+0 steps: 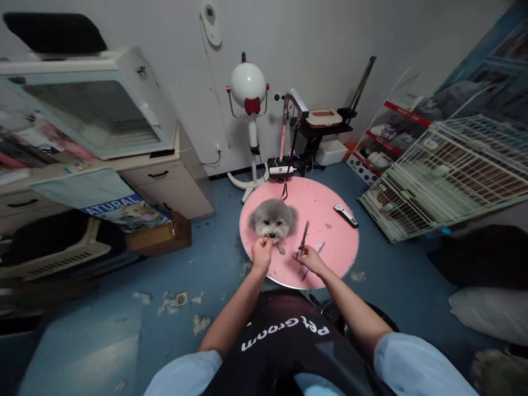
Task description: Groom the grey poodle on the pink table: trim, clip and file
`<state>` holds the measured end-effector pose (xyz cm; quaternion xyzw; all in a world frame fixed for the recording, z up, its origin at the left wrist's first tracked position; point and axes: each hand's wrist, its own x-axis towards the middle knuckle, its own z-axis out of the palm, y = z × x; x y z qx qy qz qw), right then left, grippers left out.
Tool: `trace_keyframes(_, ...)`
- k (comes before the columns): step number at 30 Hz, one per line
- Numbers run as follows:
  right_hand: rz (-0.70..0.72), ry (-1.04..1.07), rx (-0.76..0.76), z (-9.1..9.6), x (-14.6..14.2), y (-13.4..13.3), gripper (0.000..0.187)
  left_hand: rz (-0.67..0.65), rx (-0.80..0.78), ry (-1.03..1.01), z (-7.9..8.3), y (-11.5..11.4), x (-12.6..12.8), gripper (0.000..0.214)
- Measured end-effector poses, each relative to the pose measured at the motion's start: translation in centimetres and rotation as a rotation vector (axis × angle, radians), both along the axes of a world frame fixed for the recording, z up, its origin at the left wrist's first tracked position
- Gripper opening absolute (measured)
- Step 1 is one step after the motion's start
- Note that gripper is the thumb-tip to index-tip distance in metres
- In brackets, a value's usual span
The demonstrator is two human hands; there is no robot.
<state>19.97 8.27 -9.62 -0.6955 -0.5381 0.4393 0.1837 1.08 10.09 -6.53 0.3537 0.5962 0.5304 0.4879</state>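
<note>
A small grey dog (pixel 273 219) sits on a round pink grooming table (pixel 330 247), facing me. My left hand (pixel 262 253) is closed under its chin, gripping the fur of the muzzle. My right hand (pixel 308 258) is closed on a slim pair of grooming scissors (pixel 304 237), whose blades point up and away, just right of the dog. A thin leash hangs from the table's arm (pixel 293 118) down to the dog's head.
A hair clipper (pixel 345 214) lies on the table's right side. A white stand dryer (pixel 248 96) rises behind the table. Wire cages (pixel 449 170) stand at right, a cabinet (pixel 165 181) at left. Tufts of cut fur (pixel 173 302) litter the blue floor.
</note>
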Motion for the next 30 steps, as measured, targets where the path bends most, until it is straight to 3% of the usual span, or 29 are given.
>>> trace_keyframes(2, 0.191, -0.223, 0.226, 2.2, -0.1, 0.7, 0.028, 0.001, 0.006, 0.023, -0.1, -0.1, 0.0, 0.023)
trace_keyframes(4, 0.348, -0.443, 0.337, 4.2, -0.2, 1.4, 0.029, 0.011, 0.005, 0.036, -0.2, -0.2, 0.0, 0.023)
trace_keyframes(7, 0.476, -0.632, 0.337, 6.2, -0.2, 2.2, 0.03, 0.033, -0.002, 0.065, -0.3, -0.2, 0.1, 0.021)
trace_keyframes(11, 0.532, -0.752, 0.298, 7.2, -0.2, 3.0, 0.029, 0.031, 0.01, 0.074, -0.2, -0.2, 0.1, 0.022)
trace_keyframes(24, 0.487, -0.793, 0.307, 6.3, 0.5, 3.6, 0.026, 0.047, 0.046, 0.01, -1.0, -0.2, 0.2, 0.022)
trace_keyframes(27, 0.454, -0.678, 0.376, 5.2, 1.0, 4.1, 0.024, 0.05, 0.062, -0.005, -1.3, -0.2, 0.2, 0.021)
trace_keyframes(30, 0.227, -0.392, 0.333, 3.0, 1.6, 4.3, 0.025, 0.026, 0.042, -0.046, -1.3, -0.1, 0.3, 0.024)
